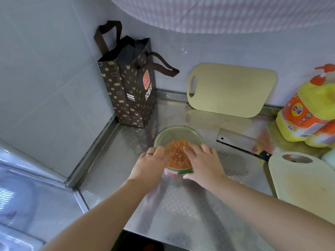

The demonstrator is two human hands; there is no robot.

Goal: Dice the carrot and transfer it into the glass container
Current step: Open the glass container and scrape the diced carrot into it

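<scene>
Glass container (178, 136): it stands on the steel counter (181, 205), in front of the paper bag and left of the cleaver, and I see it framed by both hands.
Diced carrot (176, 154): an orange heap fills the bottom of the container, piled towards its near side.
Left hand (150, 166): it cups the container's left wall, fingers curved against the glass; the fingertips are hidden from me behind the rim.
Right hand (204, 164): its fingers lie spread over the right rim and the thumb hooks under the near edge, so it holds the container from that side.
Cleaver (241, 144): it lies flat on the counter to the right of the container, its dark handle touching the near board.
Cutting board (304, 183): pale, flat at my right edge, with orange stains on it.
Stray carrot bits (241, 182): a few lie on the counter just left of that board.
Second board (230, 89): it leans against the back wall.
Paper bag (130, 93): dark, upright in the corner.
Detergent bottle (308, 111): yellow and orange, far right.
</scene>
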